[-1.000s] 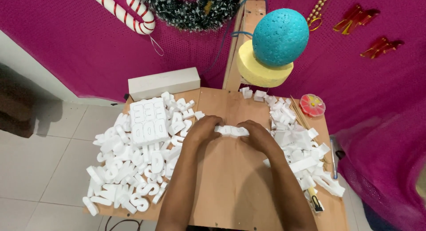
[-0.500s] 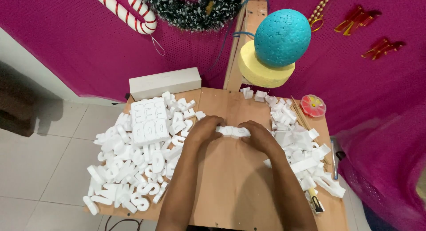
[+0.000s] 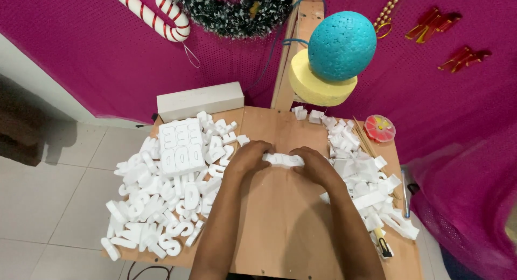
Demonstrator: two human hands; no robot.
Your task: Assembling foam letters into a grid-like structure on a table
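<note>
Small white foam piece: at the middle of the brown wooden desk, on or just above the board, held from both ends. Shape not fully readable; much of it covered by the hands.

Left hand: fingers closed on the left end of the piece, knuckles up, forearm running down to the lower edge of the view. Right hand: fingers closed on the right end, forearm likewise running to the lower edge. Both hands close together, separated only by the piece.

Left of the hands: large heap of white foam cut-out letters, spread to the desk's left edge and front corner. On top of the heap's far part, a flat white foam sheet with letters cut into it. Behind that, at the desk's far left corner, a long white rectangular foam block.

Right of the hands: pile of white foam offcuts and blocks, running along the right side of the desk. Small round red container at the far right corner. Blue pen at the right edge.

Beyond the desk: upright wooden post, with a teal foam ball resting on a yellow foam disc. Magenta fabric backdrop behind, bearing a red-and-white candy cane and a dark tinsel wreath.
</note>
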